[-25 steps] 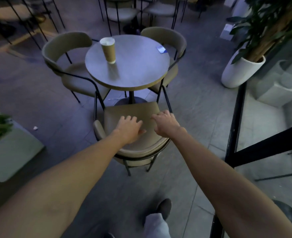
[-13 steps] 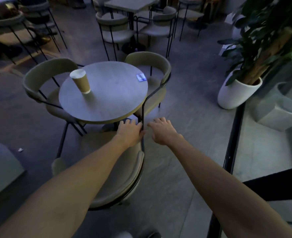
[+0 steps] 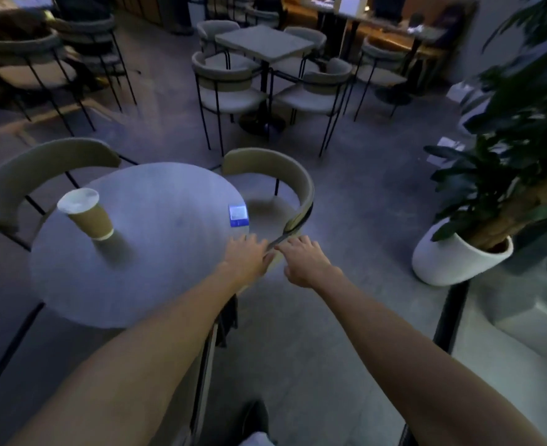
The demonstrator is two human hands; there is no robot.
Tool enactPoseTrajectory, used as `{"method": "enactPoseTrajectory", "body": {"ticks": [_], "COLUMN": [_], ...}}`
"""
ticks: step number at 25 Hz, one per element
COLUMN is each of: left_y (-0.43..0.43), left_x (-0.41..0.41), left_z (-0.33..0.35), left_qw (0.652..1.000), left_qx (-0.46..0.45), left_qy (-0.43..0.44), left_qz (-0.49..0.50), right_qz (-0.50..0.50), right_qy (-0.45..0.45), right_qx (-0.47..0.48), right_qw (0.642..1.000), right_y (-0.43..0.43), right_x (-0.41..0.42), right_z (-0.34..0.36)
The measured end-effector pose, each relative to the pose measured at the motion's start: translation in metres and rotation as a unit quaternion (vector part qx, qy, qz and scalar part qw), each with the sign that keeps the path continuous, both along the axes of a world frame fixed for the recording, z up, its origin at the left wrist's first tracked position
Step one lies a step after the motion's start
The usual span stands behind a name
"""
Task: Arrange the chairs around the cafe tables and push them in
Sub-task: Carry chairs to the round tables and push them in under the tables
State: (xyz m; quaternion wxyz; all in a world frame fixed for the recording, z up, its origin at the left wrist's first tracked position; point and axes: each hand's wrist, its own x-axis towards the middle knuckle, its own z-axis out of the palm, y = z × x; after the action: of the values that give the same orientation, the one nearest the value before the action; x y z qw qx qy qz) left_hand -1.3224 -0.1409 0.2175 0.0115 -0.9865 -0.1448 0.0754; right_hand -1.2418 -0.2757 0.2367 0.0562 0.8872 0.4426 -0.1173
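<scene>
A round grey cafe table [image 3: 156, 262] stands in front of me. A beige chair [image 3: 40, 165] sits tucked at its far left, another beige chair [image 3: 275, 169] at its far right. The near chair [image 3: 206, 371] is pushed in under the table; only a strip of its backrest and black frame shows beside my left forearm. My left hand [image 3: 246, 255] hovers palm down over the table's right rim. My right hand [image 3: 304, 262] is just to its right, fingers spread, by the front end of the right chair's backrest. Neither hand grips anything.
A paper cup [image 3: 87, 217] and a blue card [image 3: 238, 215] are on the table. A white planter [image 3: 452, 262] with a large plant stands to the right, by a black railing post [image 3: 449, 320]. A square table [image 3: 265, 43] with several chairs lies beyond.
The near chair has slid in under the round table. My hands have left its backrest and moved forward to the table's right rim, and my view has lifted.
</scene>
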Motion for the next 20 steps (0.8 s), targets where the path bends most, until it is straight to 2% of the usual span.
{"method": "enactPoseTrajectory", "body": {"ticks": [7, 10, 14, 20], "left_y": [0.02, 0.028, 0.029, 0.055], "left_x": [0.165, 0.233, 0.297, 0.361], "left_z": [0.004, -0.003, -0.01, -0.026], "left_qw": [0.999, 0.993, 0.974, 0.93], "left_qx": [-0.002, -0.009, -0.041, -0.051], "left_qy": [0.012, 0.005, 0.006, 0.021], "left_qz": [0.053, 0.116, 0.223, 0.364], "right_qz": [0.083, 0.132, 0.203, 0.345], "right_qy": [-0.01, -0.033, -0.022, -0.022], "right_qx": [-0.015, -0.016, -0.036, -0.057], "right_qw": [0.996, 0.991, 0.978, 0.937], "right_y": [0.033, 0.052, 0.075, 0.151], "right_x": [0.19, 0.28, 0.368, 0.451], "right_z": [0.016, 0.013, 0.002, -0.009]}}
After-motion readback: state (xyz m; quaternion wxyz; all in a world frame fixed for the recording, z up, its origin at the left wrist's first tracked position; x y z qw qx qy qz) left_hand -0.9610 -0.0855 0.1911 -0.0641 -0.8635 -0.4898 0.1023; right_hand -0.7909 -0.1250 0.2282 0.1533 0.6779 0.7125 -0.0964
